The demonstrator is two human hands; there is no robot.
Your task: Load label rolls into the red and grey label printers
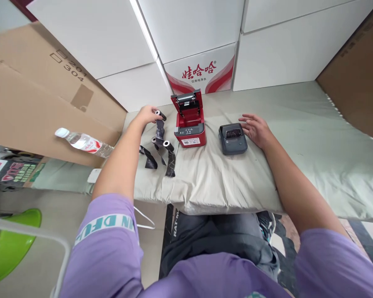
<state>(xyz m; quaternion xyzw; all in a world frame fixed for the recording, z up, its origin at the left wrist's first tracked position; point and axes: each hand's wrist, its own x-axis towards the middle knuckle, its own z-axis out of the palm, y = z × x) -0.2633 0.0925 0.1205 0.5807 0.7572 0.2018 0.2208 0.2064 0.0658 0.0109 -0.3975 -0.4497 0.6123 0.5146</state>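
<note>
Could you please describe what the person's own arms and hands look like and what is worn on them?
Both hands, left hand and right hand, are bare, without gloves. Short purple sleeves cover the upper arms; the left one carries a white band with teal lettering.

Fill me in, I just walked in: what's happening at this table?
A person in a purple shirt sits at a cloth-covered table. Their left hand holds a black roll with its strip hanging, beside a red printer whose lid stands open. Two more rolls lie nearby. The right hand rests open beside a grey printer.
</note>
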